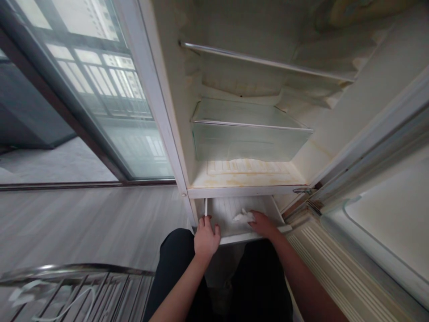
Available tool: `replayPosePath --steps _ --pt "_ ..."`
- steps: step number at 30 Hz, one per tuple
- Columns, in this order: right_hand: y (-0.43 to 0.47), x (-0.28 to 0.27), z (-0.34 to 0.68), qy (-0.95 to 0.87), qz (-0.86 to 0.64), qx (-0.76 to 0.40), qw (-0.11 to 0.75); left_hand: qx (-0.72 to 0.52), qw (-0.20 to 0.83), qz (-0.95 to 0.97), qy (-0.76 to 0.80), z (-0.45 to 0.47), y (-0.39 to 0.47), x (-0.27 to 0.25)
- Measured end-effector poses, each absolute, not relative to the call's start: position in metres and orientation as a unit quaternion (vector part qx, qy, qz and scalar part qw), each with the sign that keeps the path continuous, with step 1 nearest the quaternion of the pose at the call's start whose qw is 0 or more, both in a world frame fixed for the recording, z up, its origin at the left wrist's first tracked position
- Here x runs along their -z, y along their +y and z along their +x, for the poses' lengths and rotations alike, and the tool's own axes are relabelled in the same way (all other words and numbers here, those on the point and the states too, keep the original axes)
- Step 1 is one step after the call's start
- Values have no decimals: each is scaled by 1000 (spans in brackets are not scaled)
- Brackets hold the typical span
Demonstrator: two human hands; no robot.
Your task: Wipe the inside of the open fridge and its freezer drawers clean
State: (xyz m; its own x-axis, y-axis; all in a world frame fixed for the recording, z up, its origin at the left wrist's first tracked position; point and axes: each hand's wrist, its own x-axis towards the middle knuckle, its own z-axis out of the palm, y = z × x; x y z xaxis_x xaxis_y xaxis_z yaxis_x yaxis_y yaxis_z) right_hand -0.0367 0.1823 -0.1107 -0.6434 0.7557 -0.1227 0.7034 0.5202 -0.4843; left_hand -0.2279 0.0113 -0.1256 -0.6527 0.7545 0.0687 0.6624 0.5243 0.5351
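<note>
An open fridge stands in front of me, its white interior (248,174) stained yellow. Its lowest white drawer (228,210) is pulled out near my knees. My left hand (206,237) rests on the drawer's front left rim, fingers curled over the edge. My right hand (263,223) lies inside the drawer and presses a crumpled white cloth (244,216) against its ribbed floor. A clear plastic crisper bin (248,138) sits on the level above the drawer.
The open fridge door (375,223) stands to the right, close to my right arm. A metal-edged shelf (264,60) crosses the upper compartment. A wire rack (77,290) lies at lower left on the grey floor (83,223). A glass sliding door (100,89) is at left.
</note>
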Motion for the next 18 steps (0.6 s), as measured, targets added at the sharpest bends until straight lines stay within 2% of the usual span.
replayPosePath --steps 3,4,5,10,14,18 --pt "112 133 -17 -746 -471 -339 328 -272 91 403 869 -228 11 127" --pt "88 145 -11 -689 -485 -364 397 -273 93 400 870 -229 11 127" --pt "65 158 -6 -649 -488 -401 425 -275 95 399 870 -229 11 128" --pt "17 198 7 -416 -542 -604 411 -318 83 435 838 -236 8 133" --pt "42 175 0 -250 -479 -732 416 -402 24 491 773 -239 -5 145" --pt "68 142 -38 -161 -450 -782 400 -479 28 464 744 -229 -39 177"
